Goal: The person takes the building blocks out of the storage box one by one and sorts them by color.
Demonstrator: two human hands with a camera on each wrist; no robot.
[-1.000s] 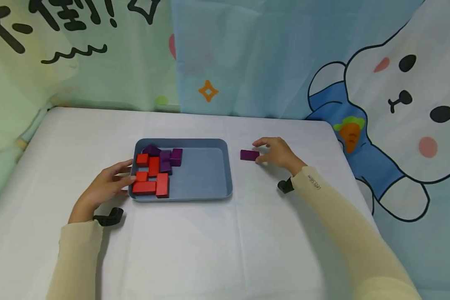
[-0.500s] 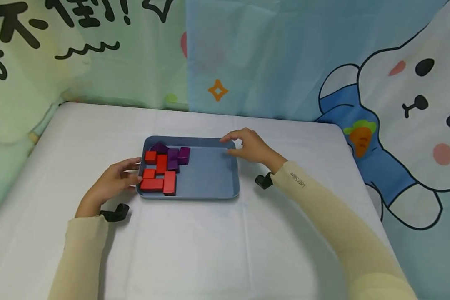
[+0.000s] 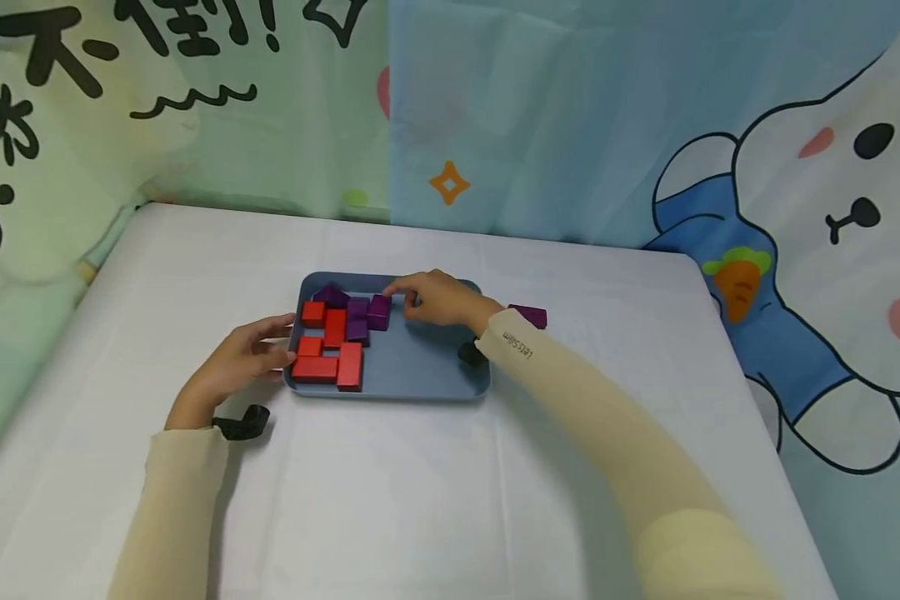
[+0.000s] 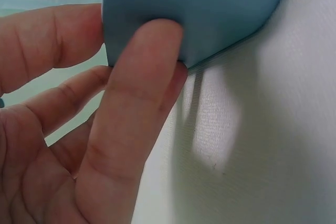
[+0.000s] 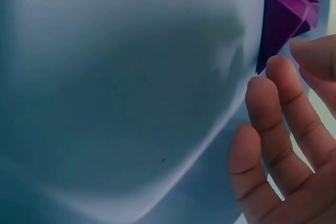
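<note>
A blue-grey tray (image 3: 420, 367) lies on the table with red blocks and purple blocks in its left half. My left hand (image 3: 243, 358) holds the tray's left edge, thumb (image 4: 142, 77) pressed on the outer wall and other fingers round its side. Over the tray, my right hand (image 3: 438, 300) has its index fingertip at the top of the rightmost purple block (image 3: 378, 312). In the right wrist view, the fingertips (image 5: 262, 95) sit close beside a pointed purple block (image 5: 286, 14), with nothing gripped between them.
Another purple block (image 3: 531, 316) lies on the white tablecloth (image 3: 390, 492) right of the tray, partly covered by the right sleeve (image 3: 570, 392). Behind the table hangs a printed curtain (image 3: 540, 125). A black wrist camera (image 3: 243, 423) sits under the left wrist.
My right hand has let go of the purple block right of the tray and moved left over the tray to the purple blocks. My left hand stays at the tray's left edge.
</note>
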